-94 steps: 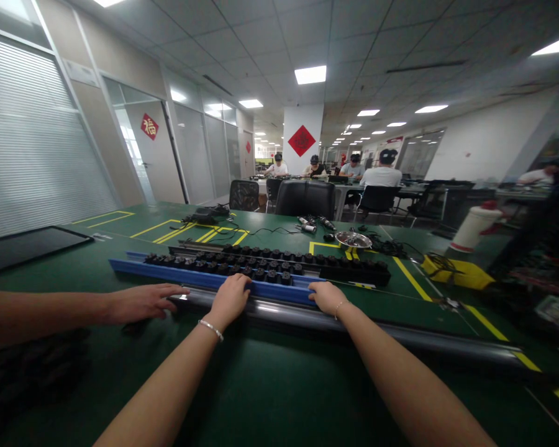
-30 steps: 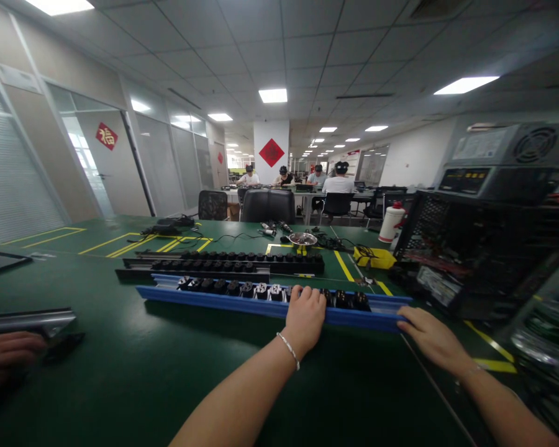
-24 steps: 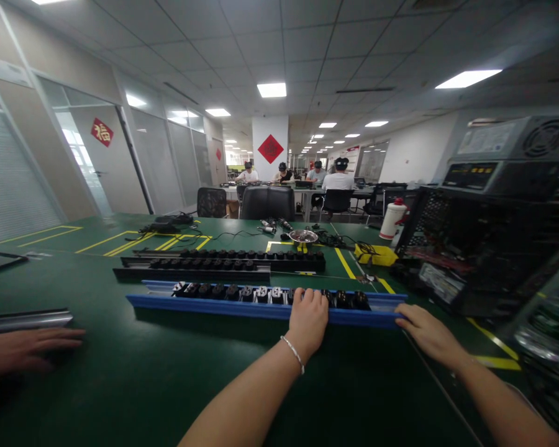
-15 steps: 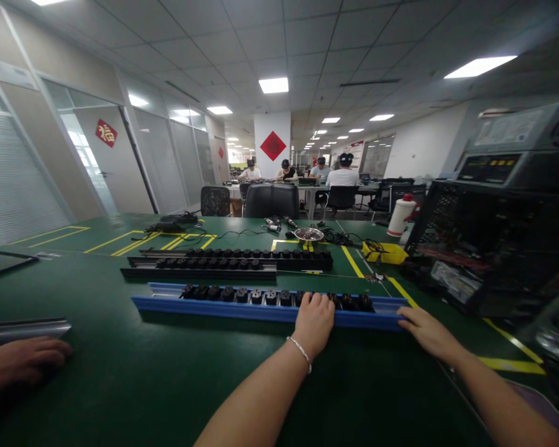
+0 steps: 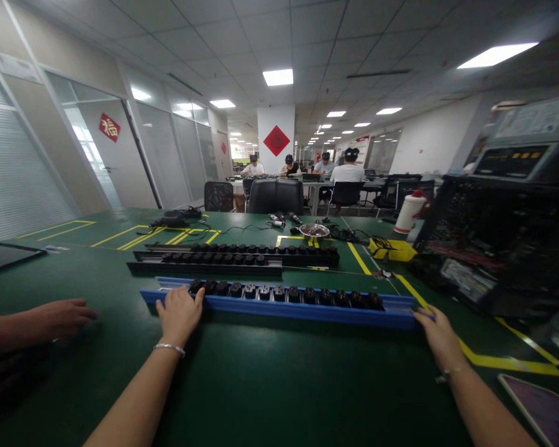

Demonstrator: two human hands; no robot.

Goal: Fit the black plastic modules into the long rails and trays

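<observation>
A long blue channel (image 5: 279,310) lies across the green table in front of me. It holds a row of black round sockets (image 5: 264,292). My left hand (image 5: 179,310) grips its front wall near the left end, fingers over the top edge and thumb against the front. At the other end, my right hand (image 5: 438,335) has its fingers closed at the channel's corner. A small blue bit shows at those fingertips; I cannot make out what it is.
Behind lie black channels (image 5: 205,268) with similar sockets. Further back are a metal dish (image 5: 314,230), cables and a yellow tray (image 5: 391,250). A computer case (image 5: 466,248) and a phone (image 5: 540,403) are at right. Another person's hand (image 5: 68,318) reaches in from the left.
My left hand has moved from the channel's right half to its left end. My right hand stays at the right end. The other person's hand has moved right; the grey rail beside it is out of sight.
</observation>
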